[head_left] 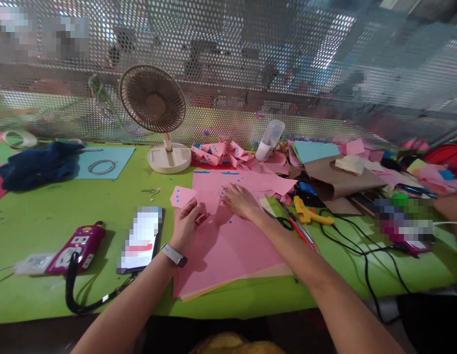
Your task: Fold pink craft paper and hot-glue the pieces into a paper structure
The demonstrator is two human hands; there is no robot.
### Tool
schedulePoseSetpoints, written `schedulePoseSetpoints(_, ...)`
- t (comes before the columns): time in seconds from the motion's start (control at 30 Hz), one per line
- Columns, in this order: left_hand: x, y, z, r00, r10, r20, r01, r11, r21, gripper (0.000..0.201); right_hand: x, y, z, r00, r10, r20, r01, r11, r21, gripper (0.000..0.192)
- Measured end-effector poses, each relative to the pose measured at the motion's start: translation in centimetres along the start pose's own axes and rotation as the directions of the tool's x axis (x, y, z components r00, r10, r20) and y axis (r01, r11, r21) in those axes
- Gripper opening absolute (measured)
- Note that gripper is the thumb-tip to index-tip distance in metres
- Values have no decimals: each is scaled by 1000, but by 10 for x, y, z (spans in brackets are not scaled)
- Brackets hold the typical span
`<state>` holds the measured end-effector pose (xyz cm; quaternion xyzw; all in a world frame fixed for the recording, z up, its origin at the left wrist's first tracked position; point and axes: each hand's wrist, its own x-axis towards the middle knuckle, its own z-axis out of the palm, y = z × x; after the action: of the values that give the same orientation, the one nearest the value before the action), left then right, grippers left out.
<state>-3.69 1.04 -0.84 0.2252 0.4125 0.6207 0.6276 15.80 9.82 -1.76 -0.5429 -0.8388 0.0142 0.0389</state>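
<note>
Nearest the edge of the green felt-like table point(47, 221) lies a stack of smooth pink paper sheets point(228, 250), square-cornered, with a paler sheet peeking out underneath. The left hand point(186, 223), a watch on its wrist, pinches the corner of a small pink paper piece point(182, 195) dotted with blue spots, just above the stack. The right hand point(240, 200) lies flat, fingers spread, pressing on a larger pink sheet point(250, 182) and gripping nothing.

Left of the hands, a glossy smartphone point(140, 239) rests face up, and beyond it a magenta plastic power strip point(79, 248) with a thick black cable. To the right sit scissors point(283, 221), a yellow plastic tool point(309, 214) and tangled black wires.

Farther back is a heap of folded pink paper shapes point(221, 153) with blue dots, a round beige desk fan point(153, 101) on a disc base, a clear plastic cup point(269, 140), brown kraft paper point(339, 179) and a crumpled dark blue cloth point(37, 164). Perforated metal mesh point(287, 59) closes the far side.
</note>
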Motion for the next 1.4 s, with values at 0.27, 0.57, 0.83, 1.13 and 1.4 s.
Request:
schedulePoseSetpoints(0.27,-3,0,4,999,22,25,-23,999,43,42,3,17,-12,986,92,-141,32,718,695,46)
schedulePoseSetpoints(0.57,-7,0,6,1000,25,-5,-24,997,67,41,-10,24,-15,931,260,-256,51,601,798,30)
schedulePoseSetpoints(0.83,-7,3,4,999,30,9,-31,996,84,38,-12,19,1,966,77,-248,36,906,422,38)
schedulePoseSetpoints(1.13,-10,5,6,999,31,24,-33,996,86,35,-13,-2,2,987,-92,-135,90,996,-21,46)
schedulePoseSetpoints(1.4,-9,6,10,999,22,-37,-20,998,53,39,-5,1,7,978,-123,-170,122,992,-22,37)
